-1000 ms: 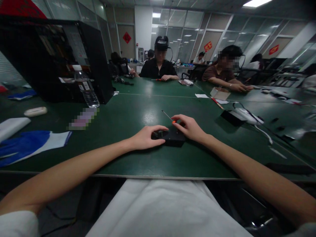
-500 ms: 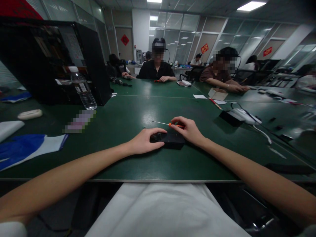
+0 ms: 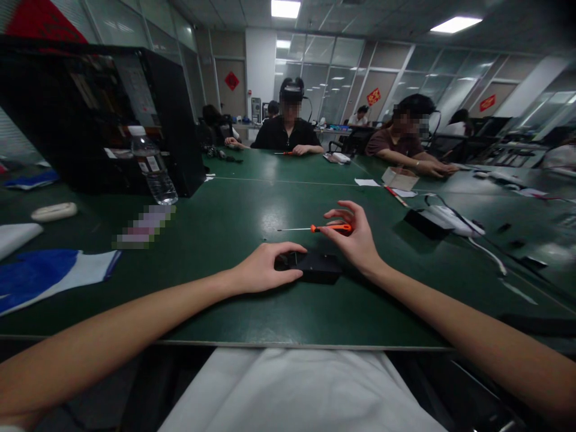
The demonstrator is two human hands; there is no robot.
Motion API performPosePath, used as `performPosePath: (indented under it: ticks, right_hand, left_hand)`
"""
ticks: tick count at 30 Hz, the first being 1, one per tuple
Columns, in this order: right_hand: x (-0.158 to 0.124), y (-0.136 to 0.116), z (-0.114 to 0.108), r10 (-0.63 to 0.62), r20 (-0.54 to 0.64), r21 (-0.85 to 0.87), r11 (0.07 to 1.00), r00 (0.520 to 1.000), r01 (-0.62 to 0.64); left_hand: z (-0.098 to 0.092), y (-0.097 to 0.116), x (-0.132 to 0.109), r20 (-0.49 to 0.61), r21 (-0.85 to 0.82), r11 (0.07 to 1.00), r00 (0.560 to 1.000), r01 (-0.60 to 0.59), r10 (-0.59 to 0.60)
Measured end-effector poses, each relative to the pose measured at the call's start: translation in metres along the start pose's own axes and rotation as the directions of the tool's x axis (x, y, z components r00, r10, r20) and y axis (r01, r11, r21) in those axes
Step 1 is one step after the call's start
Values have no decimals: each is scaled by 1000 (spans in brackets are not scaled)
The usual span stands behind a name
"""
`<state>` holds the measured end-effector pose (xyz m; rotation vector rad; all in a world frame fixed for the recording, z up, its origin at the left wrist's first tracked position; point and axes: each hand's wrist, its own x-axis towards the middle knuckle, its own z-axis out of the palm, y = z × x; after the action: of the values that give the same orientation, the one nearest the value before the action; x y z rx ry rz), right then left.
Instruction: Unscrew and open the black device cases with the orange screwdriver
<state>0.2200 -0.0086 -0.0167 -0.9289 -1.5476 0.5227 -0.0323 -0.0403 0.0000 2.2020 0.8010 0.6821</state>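
A small black box rests on the green table in front of me. My left hand is closed around its left end, thumb on the near side and fingers on the far side. To the right and slightly beyond the box, my right hand pinches a screwdriver by its orange handle, between thumb and fingers. Its thin metal shaft points left, roughly level, past the far side of the box. The other fingers of this hand are raised and curled.
Left of me are a black computer case, a water bottle and a blue-and-white glove. To the right lie another black box with white cabled parts and a cardboard box. Two people sit across the table.
My right hand has lifted slightly and moved right, with its fingers opened more, so more of the orange handle shows. The left hand keeps its hold on the black box.
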Motion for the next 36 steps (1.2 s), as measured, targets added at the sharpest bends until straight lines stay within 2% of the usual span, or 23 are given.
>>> performPosePath:
  ticks: [3,8,16,18,23,28,36]
  right_hand:
    - [5,-7,-6,-48,-22,-40,998,999,47]
    - [12,-25,-16,-87,-124,-31,996,988,84]
    - [13,-58,-26,-224,-179,14,973,958,230]
    - [13,-60,-27,-259,-191,2,965,947,264]
    - [10,-55,-26,-294,-103,-14,956,950,294]
    - [9,-54,-23,-302,-65,19,953,951,303]
    - [2,-63,-14,-291,-118,101,948,949,303]
  left_hand:
    - [-1,-1,0,12,3,1000,1000,-2,1]
    - [-1,0,1,14,32,999,1000,-27,27]
    - [0,-2,3,19,55,998,999,-27,26]
    - [0,-2,4,29,62,997,999,-41,39]
    - [-1,-2,4,54,94,993,996,-69,64]
    - [0,-5,4,58,113,991,996,-76,70]
    - [0,-4,4,65,106,992,996,-75,69]
